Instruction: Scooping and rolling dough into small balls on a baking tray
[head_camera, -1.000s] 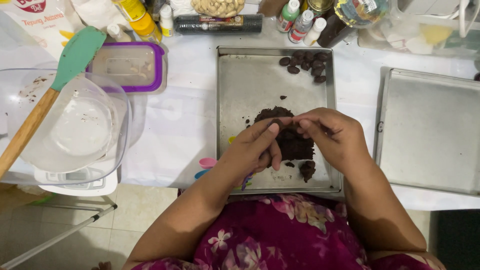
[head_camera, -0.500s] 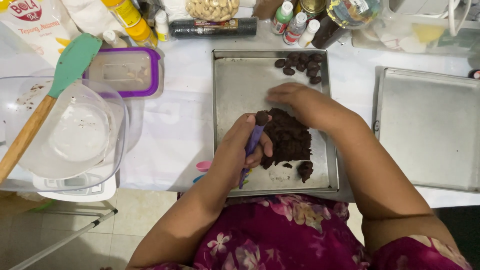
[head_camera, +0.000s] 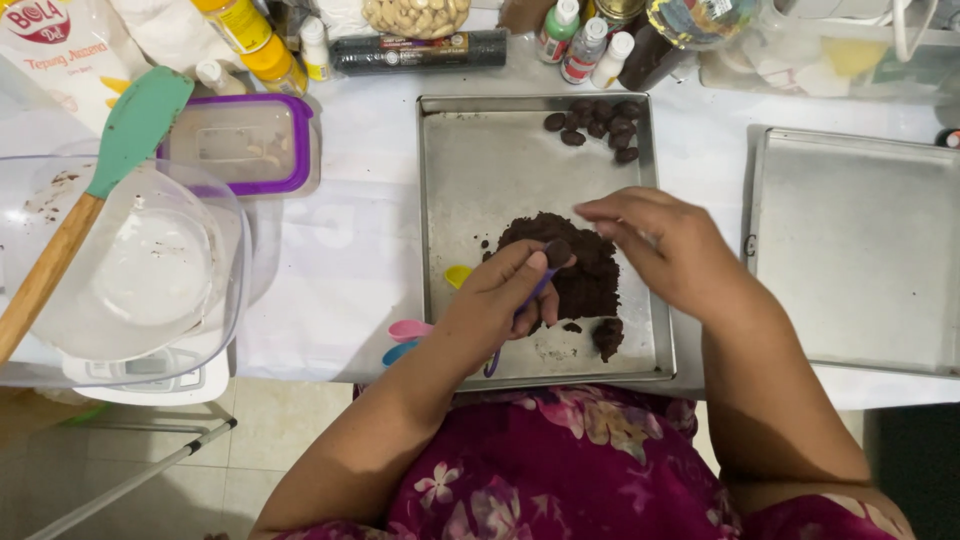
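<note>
L hand (head_camera: 510, 295) is clamping a purple spoon (head_camera: 530, 300) w/ dough (head_camera: 560, 250) at its tip, over the tray (head_camera: 480, 150); R hand (head_camera: 665, 245), fingers loosely apart, is hovering just right of dough.

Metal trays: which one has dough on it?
The middle tray, under both hands: it holds a dark dough pile and shaped dough balls at its far corner. The right tray looks bare.

The dough mound (head_camera: 575, 265) is dark brown, as are the small shaped pieces (head_camera: 598, 122) on the dull silver baking tray (head_camera: 480, 150). The measuring spoon (head_camera: 520, 310) is purple, the spatula (head_camera: 135, 130) teal with a pale wooden handle, the container rim (head_camera: 300, 150) purple, the dress (head_camera: 560, 460) magenta with pink flowers
</note>
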